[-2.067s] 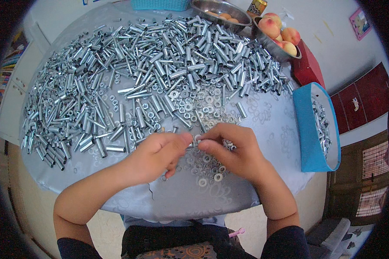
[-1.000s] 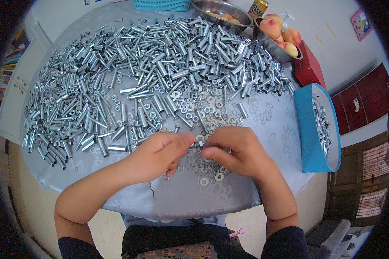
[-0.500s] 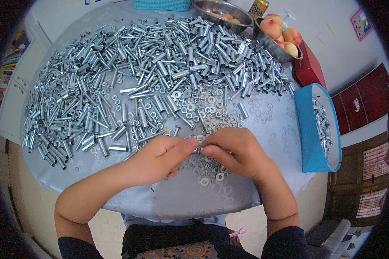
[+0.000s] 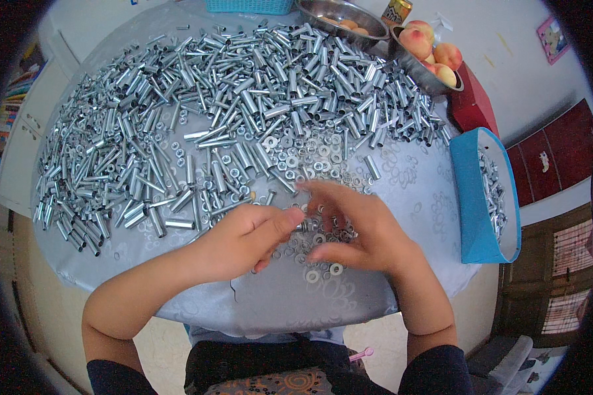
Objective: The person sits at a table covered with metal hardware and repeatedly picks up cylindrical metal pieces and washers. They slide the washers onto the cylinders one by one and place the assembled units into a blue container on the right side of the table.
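Observation:
My left hand [image 4: 257,237] is closed on a bolt [image 4: 306,226], whose silvery end sticks out past the thumb toward the right; the rest is hidden in the fingers. Just to its right, my right hand [image 4: 359,230] has its thumb and fingers spread around that end, with no thing visible in its grasp. Loose washers [image 4: 313,276] lie on the tablecloth below and between the hands, with more washers and nuts beyond them. A large heap of shiny metal sleeves and bolts [image 4: 244,85] covers the far and left parts of the table.
A blue fabric box [image 4: 471,197] with metal parts stands at the right edge. Peaches [image 4: 415,43] fill a steel bowl at the far right, beside a second steel bowl [image 4: 342,20], a can [image 4: 396,12] and a red box [image 4: 474,102]. A turquoise basket [image 4: 249,6] sits at the back.
My right hand's fingers have opened away from the bolt's end, the forefinger lifting and the thumb dropping lower. The left hand keeps its place and its hold.

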`<state>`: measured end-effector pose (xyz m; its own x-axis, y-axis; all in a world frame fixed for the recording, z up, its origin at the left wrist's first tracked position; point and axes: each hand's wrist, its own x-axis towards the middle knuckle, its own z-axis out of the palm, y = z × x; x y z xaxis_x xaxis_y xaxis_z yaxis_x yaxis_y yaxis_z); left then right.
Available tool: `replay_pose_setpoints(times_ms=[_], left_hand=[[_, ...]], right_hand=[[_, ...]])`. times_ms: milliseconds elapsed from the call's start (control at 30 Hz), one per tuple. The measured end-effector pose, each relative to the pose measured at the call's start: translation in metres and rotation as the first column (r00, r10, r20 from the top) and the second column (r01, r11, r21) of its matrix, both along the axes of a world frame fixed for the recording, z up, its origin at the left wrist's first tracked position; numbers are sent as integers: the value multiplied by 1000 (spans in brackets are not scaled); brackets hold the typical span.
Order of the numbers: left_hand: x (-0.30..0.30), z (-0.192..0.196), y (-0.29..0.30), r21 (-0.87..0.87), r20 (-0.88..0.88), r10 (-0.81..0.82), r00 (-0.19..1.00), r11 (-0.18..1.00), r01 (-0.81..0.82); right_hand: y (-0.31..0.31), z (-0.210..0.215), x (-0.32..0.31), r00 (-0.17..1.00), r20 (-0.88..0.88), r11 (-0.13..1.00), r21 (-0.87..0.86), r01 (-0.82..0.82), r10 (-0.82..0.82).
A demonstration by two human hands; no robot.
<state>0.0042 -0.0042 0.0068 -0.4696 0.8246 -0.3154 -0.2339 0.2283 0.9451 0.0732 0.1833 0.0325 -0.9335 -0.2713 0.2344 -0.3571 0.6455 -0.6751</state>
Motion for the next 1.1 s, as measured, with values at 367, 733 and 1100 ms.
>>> replay_pose_setpoints(times_ms=[367,733,1100], left_hand=[[1,3,1,-16,8,1,1000,1000,-1],[0,3,0,-27,-28,-21,999,999,20],[5,3,0,-28,-84,-53,995,998,51]], right_hand=[[6,-5,-1,994,-91,997,53,-55,59],[0,-8,-3,988,-139,998,-14,-62,59],[3,-5,-1,983,123,989,27,-144,140]])
